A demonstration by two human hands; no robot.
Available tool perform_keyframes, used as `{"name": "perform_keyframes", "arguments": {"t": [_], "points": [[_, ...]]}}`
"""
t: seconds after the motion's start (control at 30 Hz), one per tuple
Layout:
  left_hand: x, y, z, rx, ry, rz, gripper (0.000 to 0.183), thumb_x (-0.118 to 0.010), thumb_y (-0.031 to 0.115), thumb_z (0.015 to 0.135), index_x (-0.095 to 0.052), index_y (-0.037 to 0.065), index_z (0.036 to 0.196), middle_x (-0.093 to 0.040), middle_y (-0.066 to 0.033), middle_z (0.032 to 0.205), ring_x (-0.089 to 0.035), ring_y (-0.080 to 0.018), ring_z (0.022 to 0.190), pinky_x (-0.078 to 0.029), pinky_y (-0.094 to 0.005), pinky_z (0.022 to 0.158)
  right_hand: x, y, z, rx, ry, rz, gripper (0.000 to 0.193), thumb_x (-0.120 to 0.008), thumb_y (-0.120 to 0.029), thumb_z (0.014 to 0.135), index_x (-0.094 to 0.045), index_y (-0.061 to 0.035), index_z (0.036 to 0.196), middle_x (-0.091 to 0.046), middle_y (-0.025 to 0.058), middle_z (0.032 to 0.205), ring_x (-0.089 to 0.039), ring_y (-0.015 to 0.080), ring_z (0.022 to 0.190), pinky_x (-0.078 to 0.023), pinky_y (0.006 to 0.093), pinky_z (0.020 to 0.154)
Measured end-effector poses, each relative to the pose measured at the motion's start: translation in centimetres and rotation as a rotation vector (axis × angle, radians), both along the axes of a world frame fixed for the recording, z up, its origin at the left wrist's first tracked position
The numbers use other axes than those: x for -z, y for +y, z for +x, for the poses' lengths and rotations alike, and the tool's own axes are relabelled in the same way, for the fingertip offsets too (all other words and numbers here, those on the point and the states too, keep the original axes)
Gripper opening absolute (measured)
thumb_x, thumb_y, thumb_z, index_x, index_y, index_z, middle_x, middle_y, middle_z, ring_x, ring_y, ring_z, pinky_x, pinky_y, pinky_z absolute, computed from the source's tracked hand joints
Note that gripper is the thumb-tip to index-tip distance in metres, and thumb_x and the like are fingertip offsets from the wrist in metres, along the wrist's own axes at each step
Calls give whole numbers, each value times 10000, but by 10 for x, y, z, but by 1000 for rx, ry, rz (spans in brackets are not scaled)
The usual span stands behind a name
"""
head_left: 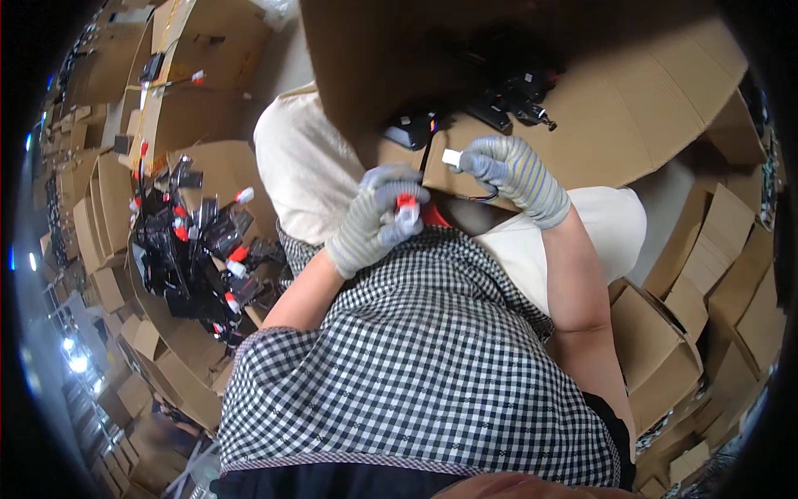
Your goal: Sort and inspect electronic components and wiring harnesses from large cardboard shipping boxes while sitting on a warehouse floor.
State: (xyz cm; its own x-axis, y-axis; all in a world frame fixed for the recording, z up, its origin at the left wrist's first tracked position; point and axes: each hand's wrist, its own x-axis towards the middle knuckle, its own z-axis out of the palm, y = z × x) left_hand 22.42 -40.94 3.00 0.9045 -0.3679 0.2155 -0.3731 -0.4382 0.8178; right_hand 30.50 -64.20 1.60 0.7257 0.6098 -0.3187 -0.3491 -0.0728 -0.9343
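My left hand, in a striped knit glove, is closed around a small red-and-white plastic connector in front of my apron. To the right and slightly farther off, my right hand, gloved alike, pinches a white plug connector between its fingertips. A dark cable hangs under that hand; I cannot make out where its ends go. The two held pieces are apart. Just beyond my hands, several black parts lie in the shadow of an opened cardboard box.
On my left, a carton holds a heap of black parts with red and white connectors. A tall cardboard box stands farther left. Folded, opened cartons crowd my right side. My knees flank the work area.
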Motion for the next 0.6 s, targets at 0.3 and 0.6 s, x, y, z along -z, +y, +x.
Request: {"name": "perform_keyframes", "arguments": {"t": [0.3, 0.6], "points": [[15, 3, -9, -101, 717, -327, 390, -611, 326, 873, -593, 3, 1091, -629, -91, 918, -578, -163, 830, -454, -298, 743, -3, 17, -11, -256, 29, -70, 270, -632, -302, 858, -681, -37, 857, -631, 17, 743, -548, 88, 705, -444, 250, 662], [13, -1, 1, 40, 259, 158, 445, -615, 415, 813, -632, 7, 990, -616, -180, 784, -590, -356, 732, -458, -403, 664, 6, 13, -13, -323, 262, -93, 270, -636, -291, 822, -693, -28, 794, -613, -11, 669, -497, 56, 593, -396, 201, 574]]}}
